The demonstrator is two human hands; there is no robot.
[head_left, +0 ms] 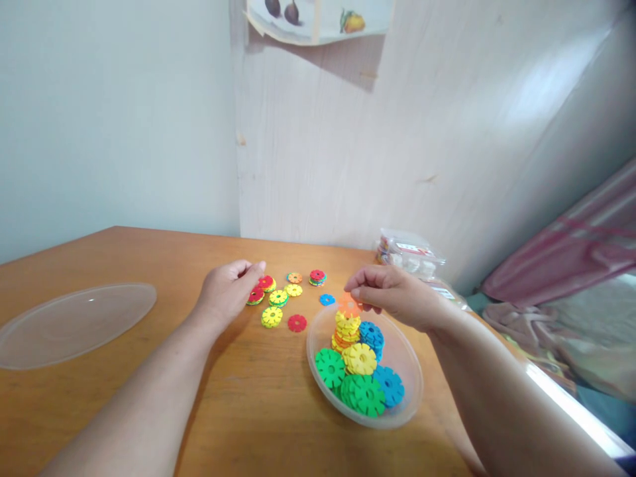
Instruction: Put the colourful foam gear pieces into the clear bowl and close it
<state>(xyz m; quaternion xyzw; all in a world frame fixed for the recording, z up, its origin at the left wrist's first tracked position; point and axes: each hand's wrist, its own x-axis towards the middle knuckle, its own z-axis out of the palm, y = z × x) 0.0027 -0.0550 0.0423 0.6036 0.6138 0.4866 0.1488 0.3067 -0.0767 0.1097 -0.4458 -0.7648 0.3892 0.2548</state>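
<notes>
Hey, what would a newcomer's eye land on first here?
Probably the translucent bowl of bright notched discs, right of centre on the wooden table. Just above its far side, the right hand pinches an orange disc. A translucent lid lies at far left.

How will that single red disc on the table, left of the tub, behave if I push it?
The red disc will probably slide rather than roll, since it lies flat on the tabletop. It looks thin, so it is likely light. Its notched rim may give a fingertip some purchase.
</notes>
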